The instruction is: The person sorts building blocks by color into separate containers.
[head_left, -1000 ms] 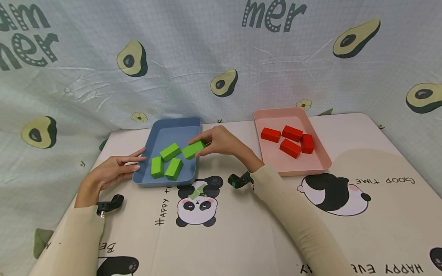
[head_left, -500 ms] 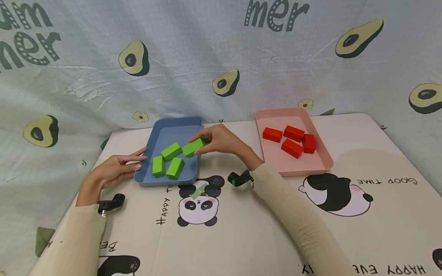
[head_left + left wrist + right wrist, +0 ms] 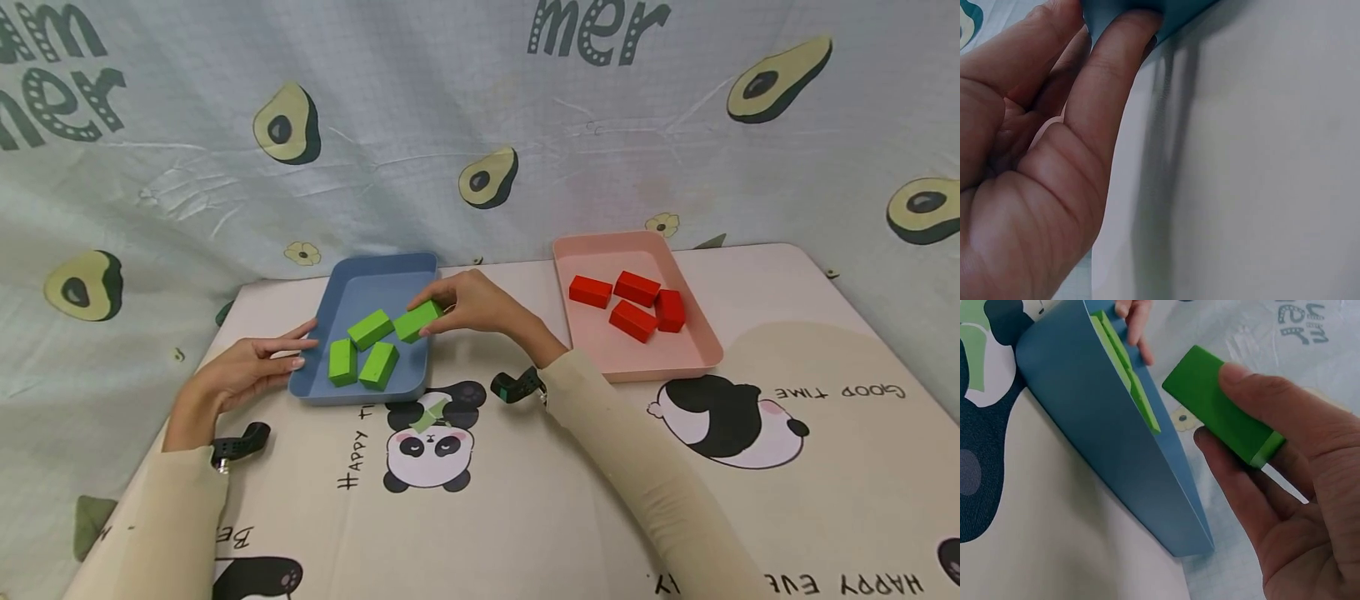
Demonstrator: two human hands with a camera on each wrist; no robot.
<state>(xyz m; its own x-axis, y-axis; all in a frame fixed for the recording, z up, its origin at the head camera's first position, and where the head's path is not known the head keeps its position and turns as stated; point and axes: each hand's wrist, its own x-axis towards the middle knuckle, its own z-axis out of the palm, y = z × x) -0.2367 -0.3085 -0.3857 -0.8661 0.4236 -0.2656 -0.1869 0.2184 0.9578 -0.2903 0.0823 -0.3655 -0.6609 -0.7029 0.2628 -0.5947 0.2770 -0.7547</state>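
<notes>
Three green blocks [image 3: 371, 330] lie on the floor of a blue tray [image 3: 382, 279] at the table's back left. A fourth green block [image 3: 416, 322] is pinched between the thumb and fingers of my right hand [image 3: 476, 302], over the tray's right side. In the right wrist view this block [image 3: 1216, 406] appears raised clear of the tray's rim. My left hand [image 3: 255, 369] touches the tray's left rim with its fingers stretched out. The left wrist view has the thumb [image 3: 1107, 75] against the tray's outer wall [image 3: 1182, 15]; the other fingertips are partly hidden.
A pink tray [image 3: 637, 362] with several red blocks [image 3: 633, 321] stands at the back right. A patterned cloth [image 3: 525, 508] covers the table. Behind it hangs a curtain [image 3: 405, 108] printed with avocados. A dark device sits on each wrist.
Very little differs. The held green block and my right hand have shifted slightly; my left hand stays at the tray's rim.
</notes>
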